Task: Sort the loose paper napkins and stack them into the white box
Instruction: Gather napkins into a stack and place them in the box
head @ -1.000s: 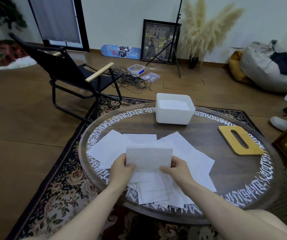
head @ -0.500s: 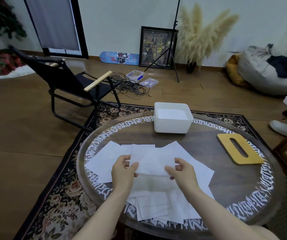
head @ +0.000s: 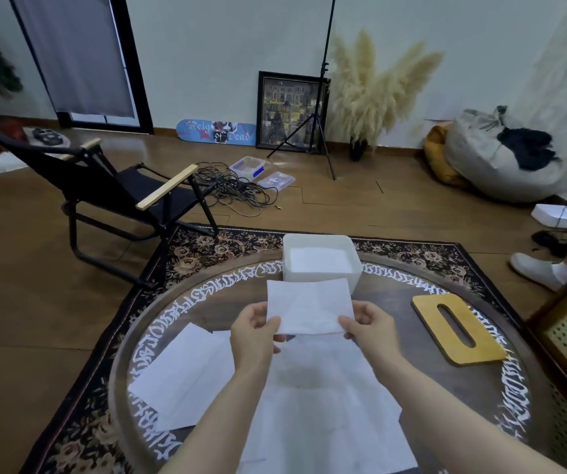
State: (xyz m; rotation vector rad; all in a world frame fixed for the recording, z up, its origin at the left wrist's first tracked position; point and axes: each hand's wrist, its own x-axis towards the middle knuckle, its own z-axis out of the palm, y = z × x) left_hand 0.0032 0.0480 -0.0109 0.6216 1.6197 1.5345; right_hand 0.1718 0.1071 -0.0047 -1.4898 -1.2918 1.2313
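Bare forearms, no sleeves; left hand [head: 254,340], right hand [head: 371,331] ungloved.

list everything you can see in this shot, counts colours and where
held napkin: one, white, above the table, in front of the box
loose napkins: several, white, overlapping on the near table
box: one, white, far table edge, napkins inside
table: one, round, dark wood, white lettering on rim
lid: one, yellow wood, slotted, table right
rug: one, dark floral, under table
chair: one, black, floor left
cables: tangle, black, floor behind chair
framed picture: one, dark frame, against wall
pampas grass: one bunch, cream, by wall
beanbag: one, grey, right
left hand: pinches napkin's left edge
right hand: pinches napkin's right edge
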